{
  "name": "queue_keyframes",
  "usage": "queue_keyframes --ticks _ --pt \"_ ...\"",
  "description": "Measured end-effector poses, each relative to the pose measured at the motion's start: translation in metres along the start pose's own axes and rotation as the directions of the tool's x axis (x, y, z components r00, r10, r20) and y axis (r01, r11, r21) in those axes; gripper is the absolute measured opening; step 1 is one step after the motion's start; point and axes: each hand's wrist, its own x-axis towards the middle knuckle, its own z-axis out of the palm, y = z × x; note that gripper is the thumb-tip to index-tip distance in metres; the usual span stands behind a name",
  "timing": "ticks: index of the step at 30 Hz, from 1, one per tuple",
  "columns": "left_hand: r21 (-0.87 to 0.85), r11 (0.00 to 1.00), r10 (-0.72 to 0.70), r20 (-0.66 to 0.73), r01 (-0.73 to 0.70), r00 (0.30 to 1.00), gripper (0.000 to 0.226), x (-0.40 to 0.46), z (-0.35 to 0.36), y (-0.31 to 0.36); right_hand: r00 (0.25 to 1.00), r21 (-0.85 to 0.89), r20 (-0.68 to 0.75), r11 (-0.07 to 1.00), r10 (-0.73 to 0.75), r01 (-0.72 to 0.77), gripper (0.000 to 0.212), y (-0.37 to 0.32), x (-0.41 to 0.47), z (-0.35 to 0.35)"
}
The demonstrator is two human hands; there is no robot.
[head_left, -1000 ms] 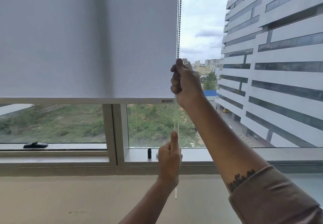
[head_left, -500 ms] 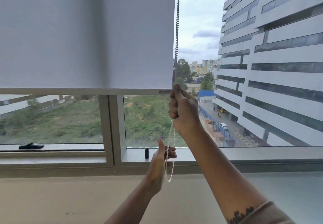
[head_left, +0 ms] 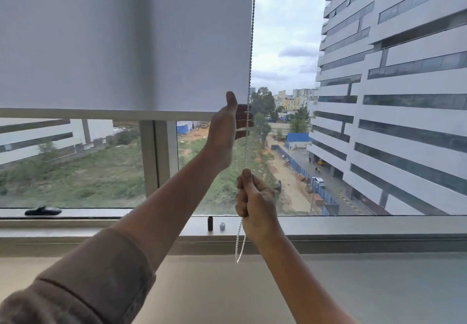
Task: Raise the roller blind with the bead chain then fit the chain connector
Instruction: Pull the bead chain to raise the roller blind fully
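Note:
The grey roller blind [head_left: 121, 40] covers the upper left of the window, its bottom bar [head_left: 101, 114] just under mid-height. The bead chain [head_left: 252, 45] hangs along the blind's right edge, and its loop end [head_left: 239, 250] dangles below the sill. My right hand [head_left: 255, 198] is a fist shut on the chain low down, above the sill. My left hand [head_left: 227, 126] is raised to the blind's lower right corner. Its thumb points up and its fingers lie stretched behind the chain, not closed on it. Two small cylinders, one dark [head_left: 210, 223] and one pale [head_left: 222, 226], stand on the sill.
The window sill [head_left: 353, 225] runs across the view, with a vertical frame post [head_left: 156, 156] left of my arms. A black window handle [head_left: 43, 210] lies on the left ledge. A pale flat surface [head_left: 227, 293] lies below the sill, and buildings show outside.
My right hand has pulled the chain down from beside the blind's bar to near the sill. The left hand let go low and rose to the blind's corner. The blind sits higher.

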Motion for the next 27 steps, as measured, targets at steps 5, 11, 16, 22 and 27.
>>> queue_keyframes --ticks 5,11,16,22,27 --pt "-0.099 0.995 -0.023 0.044 0.028 0.999 0.065 0.013 0.021 0.036 1.0 -0.029 -0.02 1.0 0.005 -0.005 0.04 0.016 -0.01 -0.009" --pt "-0.196 0.972 -0.132 0.007 0.131 0.991 0.079 0.009 0.032 0.041 1.0 -0.074 -0.007 0.997 0.03 -0.031 0.037 0.03 -0.023 -0.02" --pt "-0.156 0.987 -0.043 -0.083 0.029 0.996 0.082 -0.007 0.033 0.009 0.996 -0.123 -0.002 0.988 0.094 -0.094 0.038 0.045 -0.034 -0.034" --pt "-0.172 0.984 0.04 -0.086 -0.055 0.995 0.065 -0.027 0.026 -0.027 0.967 -0.225 -0.024 0.941 0.253 -0.252 0.036 0.038 -0.027 -0.053" --pt "-0.119 0.993 0.014 -0.116 -0.028 0.993 0.073 -0.048 0.023 -0.061 0.965 -0.242 -0.085 0.934 0.249 -0.263 0.025 -0.001 0.006 -0.038"
